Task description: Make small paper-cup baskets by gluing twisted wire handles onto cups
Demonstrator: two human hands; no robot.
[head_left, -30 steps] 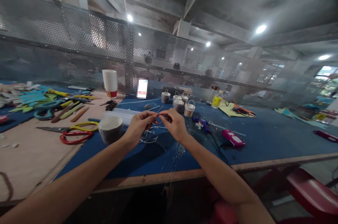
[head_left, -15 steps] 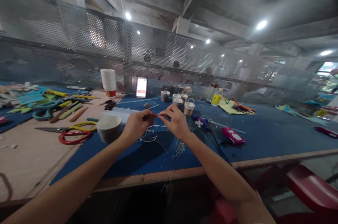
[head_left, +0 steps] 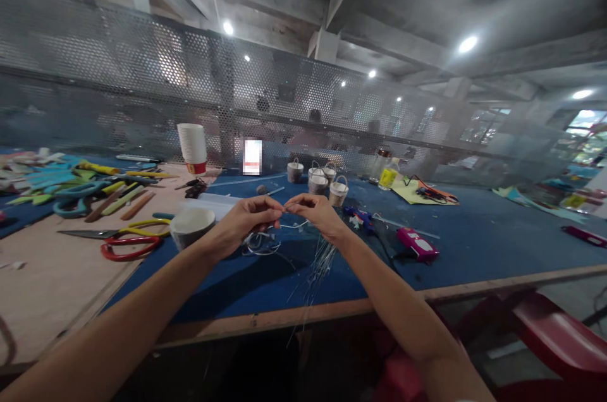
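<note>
My left hand and right hand meet fingertip to fingertip above the blue-covered worktop, each grip pinched narrow on a thin pale wire held between them. Loose fine strands hang below my right hand. A grey paper cup stands just beside my left wrist, with red-handled scissors further left.

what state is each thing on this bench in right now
left hand, pinching the wire
right hand, pinching the wire
wire, held up between both hands
red-handled scissors, shut, lying flat
stack of paper cups, standing
small baskets, upright, handles up
glue gun, lying down
</note>
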